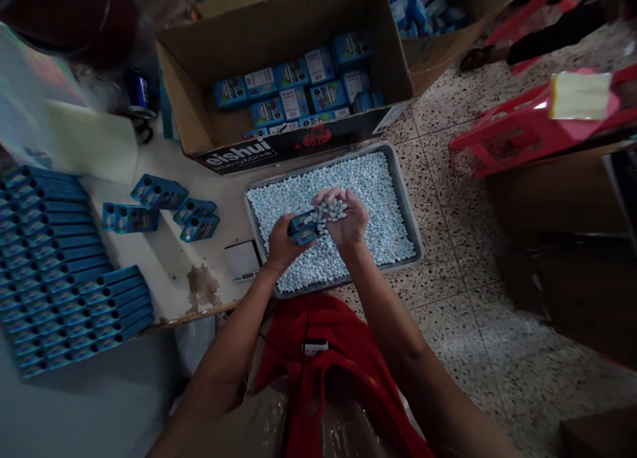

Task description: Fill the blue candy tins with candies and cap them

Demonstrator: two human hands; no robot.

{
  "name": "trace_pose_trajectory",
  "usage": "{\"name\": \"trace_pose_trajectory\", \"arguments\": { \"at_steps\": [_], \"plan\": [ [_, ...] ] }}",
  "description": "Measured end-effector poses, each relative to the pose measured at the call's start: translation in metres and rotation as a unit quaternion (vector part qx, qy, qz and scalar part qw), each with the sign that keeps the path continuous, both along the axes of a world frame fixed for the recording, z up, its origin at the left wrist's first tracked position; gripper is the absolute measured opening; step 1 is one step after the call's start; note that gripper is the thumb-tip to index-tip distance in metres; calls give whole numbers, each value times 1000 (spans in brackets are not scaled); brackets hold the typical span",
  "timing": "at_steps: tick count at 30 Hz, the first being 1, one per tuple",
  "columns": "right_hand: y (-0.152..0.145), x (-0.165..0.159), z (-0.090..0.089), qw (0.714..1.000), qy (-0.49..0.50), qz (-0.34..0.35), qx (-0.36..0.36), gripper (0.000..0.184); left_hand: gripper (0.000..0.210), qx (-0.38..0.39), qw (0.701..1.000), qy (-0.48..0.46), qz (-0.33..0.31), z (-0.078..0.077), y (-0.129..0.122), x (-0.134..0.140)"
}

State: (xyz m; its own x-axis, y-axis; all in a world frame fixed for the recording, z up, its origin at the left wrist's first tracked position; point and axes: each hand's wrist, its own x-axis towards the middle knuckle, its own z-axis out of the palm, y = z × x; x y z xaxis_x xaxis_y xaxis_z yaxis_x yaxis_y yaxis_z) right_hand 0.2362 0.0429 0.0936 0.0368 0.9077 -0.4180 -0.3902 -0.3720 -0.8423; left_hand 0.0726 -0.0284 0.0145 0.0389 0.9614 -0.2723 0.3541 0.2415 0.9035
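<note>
In my left hand (283,245) are what look like two small blue cartons (302,228), fingers wrapped round them. My right hand (348,219) is cupped, palm up, right beside the cartons. A heap of small white and pale blue candies (331,210) lies in that palm and spills toward the cartons' upper end. Both hands are over a grey tray (418,239) filled with the same candies. Whether any candies are inside the cartons is hidden.
Behind the tray stands a large cardboard box (293,146) with several blue cartons in it. At left are a small scale (242,260), loose blue cartons (159,192) and stacked flat blue cartons (54,265). A red plastic stool (517,129) stands at right.
</note>
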Motion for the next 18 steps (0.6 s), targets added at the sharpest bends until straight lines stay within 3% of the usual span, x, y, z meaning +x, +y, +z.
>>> {"name": "trace_pose_trajectory", "arguments": {
  "at_steps": [8,12,16,18],
  "plan": [
    [-4,-5,-1,997,-17,46,66,50,80,-9,999,-27,43,-14,6,8],
    [-16,-7,-4,990,-69,83,85,53,80,-12,999,-45,25,-22,8,8],
    [-26,19,-20,970,-202,100,92,50,80,27,996,-41,71,-26,11,-5],
    [-20,38,-42,930,-340,112,84,43,82,34,997,-35,67,-29,9,-16]
  ]
}}
